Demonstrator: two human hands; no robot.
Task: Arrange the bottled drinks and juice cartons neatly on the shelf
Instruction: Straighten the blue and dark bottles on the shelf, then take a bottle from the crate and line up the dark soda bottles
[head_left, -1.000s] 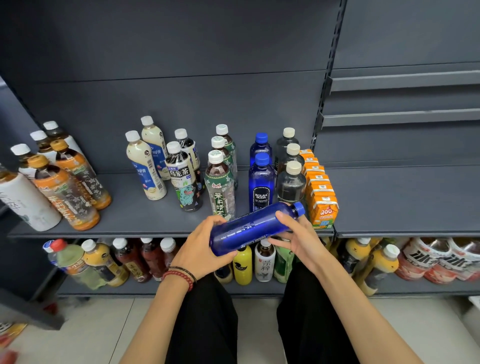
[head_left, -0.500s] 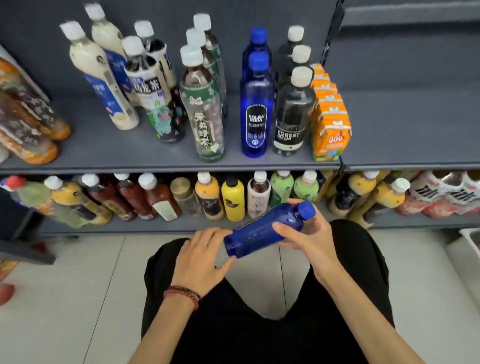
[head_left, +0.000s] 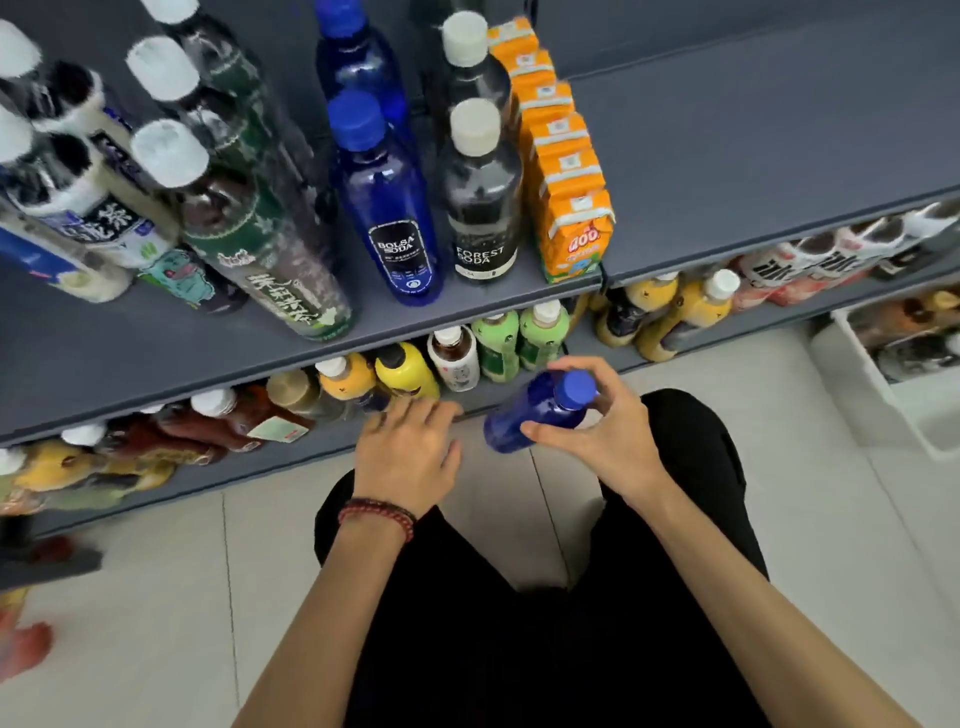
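Grey shelf (head_left: 727, 156) holding bottles (head_left: 387, 208); pale tiled floor (head_left: 156, 597) below.

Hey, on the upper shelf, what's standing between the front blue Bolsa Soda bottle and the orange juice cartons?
The dark Forest Soda bottle with a white cap, in the head view.

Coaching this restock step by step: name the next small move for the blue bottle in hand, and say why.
Probably tip the blue plastic bottle upright and raise it toward the two matching blue soda bottles on the upper grey shelf. The right hand grips it near the cap, tilted, down by the lower shelf; the left hand is open, holding nothing.
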